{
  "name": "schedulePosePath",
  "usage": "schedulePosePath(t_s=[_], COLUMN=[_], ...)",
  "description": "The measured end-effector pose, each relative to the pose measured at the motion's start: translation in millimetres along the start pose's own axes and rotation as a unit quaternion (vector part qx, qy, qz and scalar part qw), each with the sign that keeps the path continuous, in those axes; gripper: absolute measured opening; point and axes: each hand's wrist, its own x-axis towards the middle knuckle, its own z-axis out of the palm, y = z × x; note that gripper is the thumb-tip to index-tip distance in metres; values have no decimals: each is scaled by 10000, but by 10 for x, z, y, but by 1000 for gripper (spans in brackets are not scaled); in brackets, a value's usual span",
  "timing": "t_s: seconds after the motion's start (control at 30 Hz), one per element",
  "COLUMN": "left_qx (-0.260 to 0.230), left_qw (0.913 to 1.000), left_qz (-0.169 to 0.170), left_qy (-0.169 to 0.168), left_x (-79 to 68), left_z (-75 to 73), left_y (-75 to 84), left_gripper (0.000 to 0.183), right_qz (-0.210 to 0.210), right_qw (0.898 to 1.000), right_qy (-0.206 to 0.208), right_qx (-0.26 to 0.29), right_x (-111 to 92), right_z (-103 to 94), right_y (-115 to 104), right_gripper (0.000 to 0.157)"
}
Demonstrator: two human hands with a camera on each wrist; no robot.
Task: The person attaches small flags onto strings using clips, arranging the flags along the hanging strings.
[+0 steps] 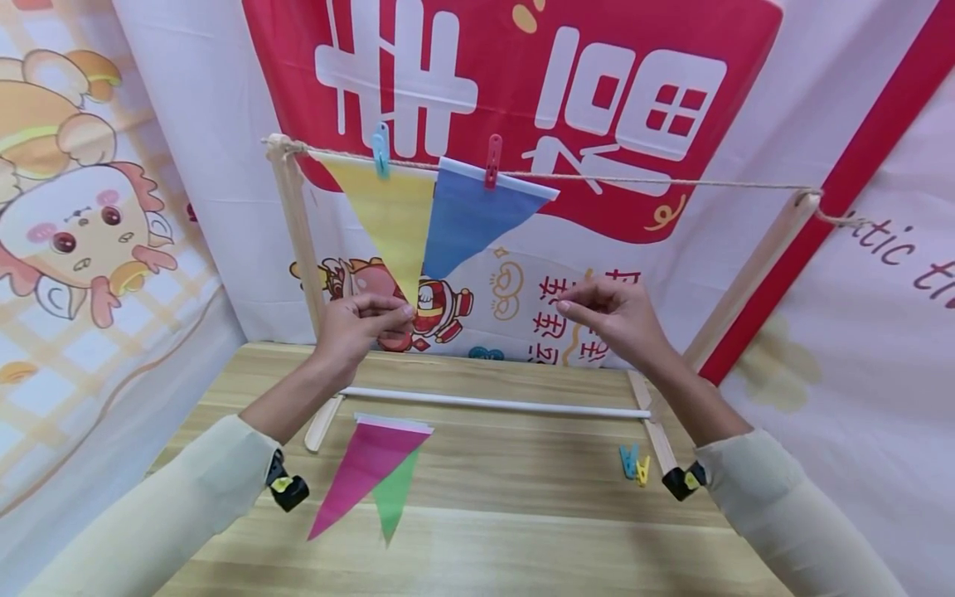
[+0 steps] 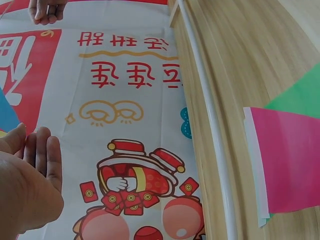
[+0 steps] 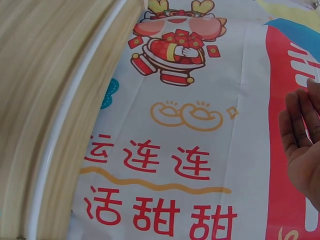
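A yellow pennant [image 1: 395, 224] hangs from the string [image 1: 634, 179] by a blue clothespin [image 1: 381, 149]. Beside it, a blue pennant [image 1: 473, 211] hangs under a red clothespin [image 1: 492, 162], its white top edge sloping down to the right. My left hand [image 1: 366, 323] pinches the yellow pennant at its lower tip, thumb against the fingertips. My right hand [image 1: 615, 315] is raised in front of the backdrop, right of the blue pennant, holding nothing. Its fingers bend loosely, with the thumb near the index finger; the right wrist view has this hand [image 3: 305, 135] at its right edge.
Wooden posts [image 1: 294, 215] carry the string's ends, and a white rod [image 1: 492, 401] joins their feet. On the table [image 1: 522, 514] lie a pink pennant [image 1: 373, 464], a green pennant [image 1: 395, 497] partly beneath it, a blue clothespin [image 1: 628, 461] and a yellow clothespin [image 1: 643, 470]. Behind hangs a printed cloth [image 1: 261, 249].
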Motion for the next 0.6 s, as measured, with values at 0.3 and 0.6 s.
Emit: schedulePosePath(t_s=[0.3, 0.6], left_qx=[125, 217], left_qw=[9998, 9994], left_qz=[-151, -252], left_qy=[14, -61], left_x=[10, 30], left_z=[6, -16], left_y=[-40, -122], left_gripper=[31, 27], right_qz=[28, 46], right_qw=[10000, 9999], right_qy=[-40, -31], right_qx=[-11, -92], right_x=[-45, -96], right_z=[0, 1], right_y=[87, 130], right_gripper=[18, 16])
